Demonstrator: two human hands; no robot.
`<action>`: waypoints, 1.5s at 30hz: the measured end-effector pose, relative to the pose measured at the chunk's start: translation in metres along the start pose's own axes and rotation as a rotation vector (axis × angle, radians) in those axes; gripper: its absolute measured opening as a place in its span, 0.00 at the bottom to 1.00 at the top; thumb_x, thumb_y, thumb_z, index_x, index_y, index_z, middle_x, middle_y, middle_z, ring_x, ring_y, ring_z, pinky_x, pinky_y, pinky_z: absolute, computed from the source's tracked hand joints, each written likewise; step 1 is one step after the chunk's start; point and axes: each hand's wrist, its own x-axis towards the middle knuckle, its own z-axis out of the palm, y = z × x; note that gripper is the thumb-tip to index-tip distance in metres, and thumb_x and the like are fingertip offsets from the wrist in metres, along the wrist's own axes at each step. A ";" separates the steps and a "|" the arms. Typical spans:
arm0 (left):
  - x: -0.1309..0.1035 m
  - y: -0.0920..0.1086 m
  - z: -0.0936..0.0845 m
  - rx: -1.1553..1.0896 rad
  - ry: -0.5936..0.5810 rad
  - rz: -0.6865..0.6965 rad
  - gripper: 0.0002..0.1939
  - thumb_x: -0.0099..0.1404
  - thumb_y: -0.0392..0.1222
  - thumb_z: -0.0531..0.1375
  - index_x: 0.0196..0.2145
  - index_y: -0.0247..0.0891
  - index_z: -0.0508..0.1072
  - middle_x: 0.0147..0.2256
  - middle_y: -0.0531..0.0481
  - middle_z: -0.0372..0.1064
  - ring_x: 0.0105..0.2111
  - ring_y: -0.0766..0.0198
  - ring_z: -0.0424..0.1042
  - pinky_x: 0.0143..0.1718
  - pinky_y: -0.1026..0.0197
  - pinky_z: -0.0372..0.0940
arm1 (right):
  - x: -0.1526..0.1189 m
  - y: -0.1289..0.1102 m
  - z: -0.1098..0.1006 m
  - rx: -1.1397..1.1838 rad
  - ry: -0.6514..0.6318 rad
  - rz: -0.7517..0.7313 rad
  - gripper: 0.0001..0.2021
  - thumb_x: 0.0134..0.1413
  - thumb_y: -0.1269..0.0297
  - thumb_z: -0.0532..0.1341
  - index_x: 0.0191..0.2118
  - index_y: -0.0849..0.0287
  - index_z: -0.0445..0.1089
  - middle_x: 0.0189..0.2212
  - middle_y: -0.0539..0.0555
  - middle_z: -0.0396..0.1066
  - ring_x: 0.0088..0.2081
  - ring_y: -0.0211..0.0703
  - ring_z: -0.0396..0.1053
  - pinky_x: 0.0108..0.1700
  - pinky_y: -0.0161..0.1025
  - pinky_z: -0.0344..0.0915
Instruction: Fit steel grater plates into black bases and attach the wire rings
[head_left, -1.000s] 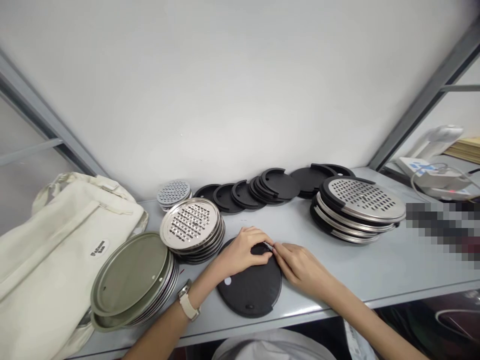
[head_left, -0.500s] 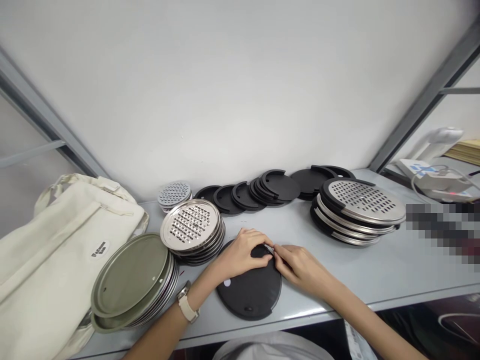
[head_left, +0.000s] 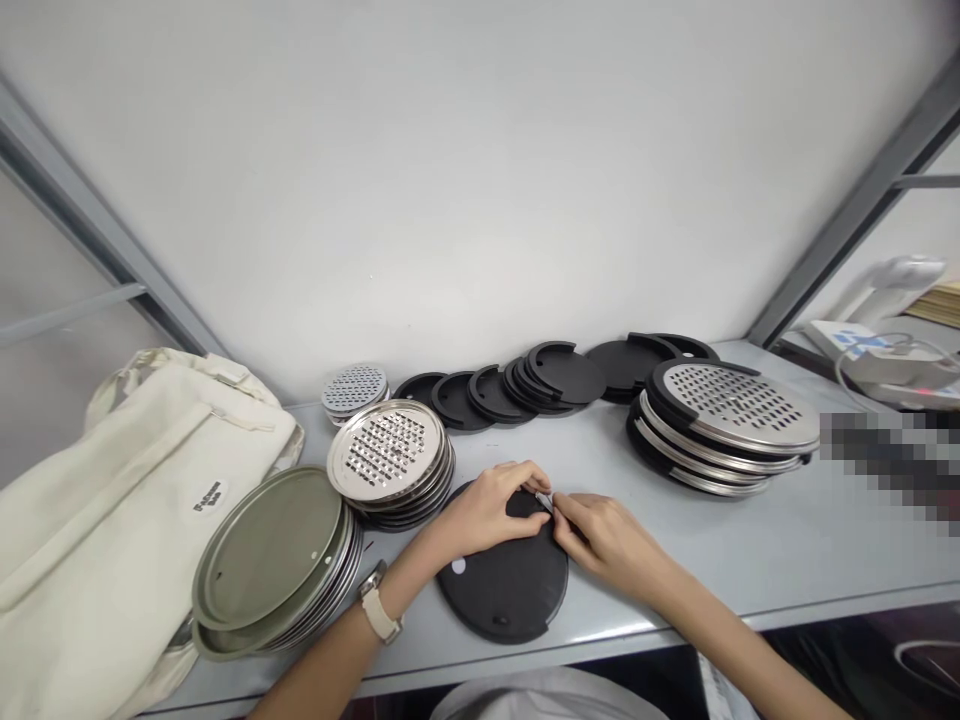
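A round black disc (head_left: pixel 514 590) with a pale dot and a small dark slot lies on the grey table before me. My left hand (head_left: pixel 487 510) rests over its far edge, index finger and thumb curled toward each other. Between the fingertips of both hands shows a small pale strip (head_left: pixel 544 502), too small to identify. My right hand (head_left: pixel 604 535) pinches the strip's near end, just right of the disc. What the left fingertips grip is partly hidden. Left of the disc stands a stack of round metal grater plates (head_left: pixel 386 450).
Olive-green oval lids (head_left: pixel 270 545) are stacked at the left beside a cream bag (head_left: pixel 142 480). Black discs (head_left: pixel 491 395) line the wall, near a small grater stack (head_left: pixel 355 388). Black-rimmed grater plates (head_left: pixel 735 405) are piled at right. The table's front edge (head_left: pixel 637 637) runs close to me.
The view has shifted slightly. The fingertips of my two hands are a little further apart, and more of the pale strip shows between them. The disc stays in place.
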 end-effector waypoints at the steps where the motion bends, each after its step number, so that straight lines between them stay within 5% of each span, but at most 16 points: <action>1: 0.000 0.000 0.000 -0.005 -0.001 0.002 0.14 0.57 0.32 0.62 0.42 0.39 0.68 0.41 0.51 0.70 0.42 0.64 0.69 0.46 0.62 0.63 | 0.000 0.000 0.000 -0.004 0.002 0.001 0.11 0.63 0.68 0.48 0.29 0.57 0.58 0.22 0.48 0.63 0.24 0.38 0.62 0.29 0.36 0.52; 36: -0.001 0.004 0.000 -0.049 -0.062 -0.005 0.15 0.61 0.31 0.59 0.46 0.39 0.67 0.43 0.50 0.71 0.43 0.65 0.70 0.48 0.62 0.64 | 0.000 -0.001 -0.001 0.063 0.155 0.008 0.11 0.63 0.69 0.46 0.29 0.57 0.58 0.21 0.49 0.65 0.22 0.38 0.63 0.26 0.34 0.53; 45: -0.001 0.003 0.002 0.131 -0.010 0.020 0.11 0.62 0.33 0.59 0.44 0.40 0.68 0.42 0.50 0.71 0.44 0.62 0.69 0.50 0.58 0.61 | 0.002 -0.001 -0.002 0.085 0.134 0.023 0.11 0.65 0.67 0.45 0.29 0.55 0.55 0.20 0.48 0.64 0.20 0.37 0.60 0.25 0.34 0.53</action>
